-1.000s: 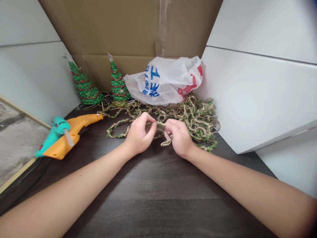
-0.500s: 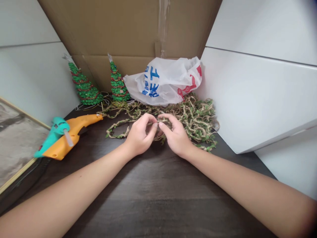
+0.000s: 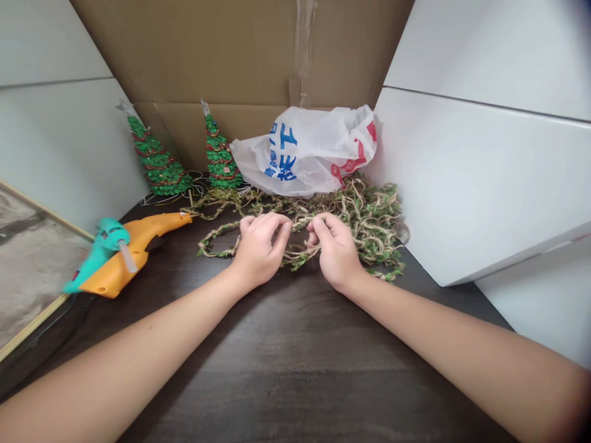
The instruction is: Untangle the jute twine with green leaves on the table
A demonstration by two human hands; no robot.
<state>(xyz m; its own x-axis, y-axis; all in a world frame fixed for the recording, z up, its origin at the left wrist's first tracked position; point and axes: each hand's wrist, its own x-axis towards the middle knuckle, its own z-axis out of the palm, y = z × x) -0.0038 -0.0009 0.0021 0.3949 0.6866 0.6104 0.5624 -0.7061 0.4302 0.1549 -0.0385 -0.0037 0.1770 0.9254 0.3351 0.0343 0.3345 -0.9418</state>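
Note:
A tangled twine garland with small green leaves (image 3: 373, 221) lies in a heap on the dark table, a loop of it reaching left. My left hand (image 3: 262, 246) is closed in a pinch at the front of the heap, thumb and fingertips on a strand of the garland. Just to its right, my right hand (image 3: 336, 249) pinches the garland between thumb and bent fingers. A short piece of the strand shows between the two hands. Parts of the garland behind my fingers are hidden.
Behind the heap lies a white plastic bag (image 3: 314, 151). Two small green Christmas trees (image 3: 159, 163) stand at the back left. A teal and orange glue gun (image 3: 120, 258) with a glue stick rests at left. Cardboard (image 3: 207, 49) and white panels (image 3: 484, 184) enclose the table (image 3: 305, 369).
My hands have drawn apart; the right has moved a little to the right and its fingers have curled in. The heap, bag and trees have stayed in place.

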